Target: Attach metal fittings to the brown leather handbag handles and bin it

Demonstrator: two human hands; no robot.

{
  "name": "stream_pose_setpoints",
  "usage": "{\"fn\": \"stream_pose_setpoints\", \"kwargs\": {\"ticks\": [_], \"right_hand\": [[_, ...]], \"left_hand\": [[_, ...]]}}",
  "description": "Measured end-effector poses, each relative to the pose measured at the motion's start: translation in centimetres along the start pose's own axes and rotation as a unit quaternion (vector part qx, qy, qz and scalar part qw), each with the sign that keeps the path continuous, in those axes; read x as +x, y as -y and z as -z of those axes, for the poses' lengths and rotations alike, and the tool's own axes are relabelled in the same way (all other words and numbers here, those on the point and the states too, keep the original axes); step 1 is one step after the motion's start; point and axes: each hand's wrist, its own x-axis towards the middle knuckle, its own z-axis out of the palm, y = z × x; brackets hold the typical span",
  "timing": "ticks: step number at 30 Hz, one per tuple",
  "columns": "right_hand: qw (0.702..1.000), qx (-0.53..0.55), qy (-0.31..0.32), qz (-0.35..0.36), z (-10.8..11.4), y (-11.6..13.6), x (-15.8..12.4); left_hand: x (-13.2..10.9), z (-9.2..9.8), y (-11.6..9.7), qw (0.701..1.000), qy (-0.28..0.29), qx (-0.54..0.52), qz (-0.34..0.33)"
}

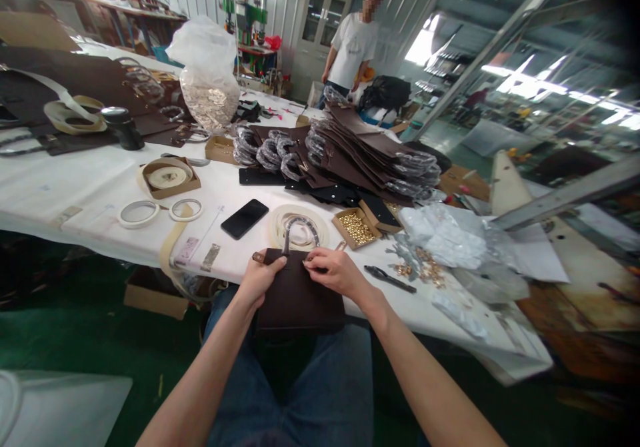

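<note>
A dark brown handbag point(301, 303) with a plastic-wrapped handle point(303, 221) rests on my lap against the table's front edge. My left hand point(261, 275) is closed round the bag's upper left side, its thumb pressing near the handle's left end. At the handle's right end, the fingers of my right hand point(327, 270) are pinched together at the bag's top. Whatever they pinch is too small to make out. Just behind the bag lies a coil of pale tape point(276, 228). An open box of gold-coloured studs point(356, 229) stands beyond my right hand.
A black phone point(245, 219) and tape rolls point(139, 213) lie to the left. Stacked brown bag pieces point(350, 153) fill the table's back. At right are a black hand tool point(390, 278), loose metal fittings point(425, 267) and plastic bags point(445, 233). A person point(353, 43) stands behind the table.
</note>
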Motion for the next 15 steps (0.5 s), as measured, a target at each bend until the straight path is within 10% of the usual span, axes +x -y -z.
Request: {"fn": "stream_pose_setpoints", "kwargs": {"ticks": [15], "right_hand": [[0.980, -0.193, 0.034, -0.032, -1.5, 2.1, 0.7]], "left_hand": [[-0.2, 0.0, 0.4, 1.000, 0.005, 0.011, -0.025]]}}
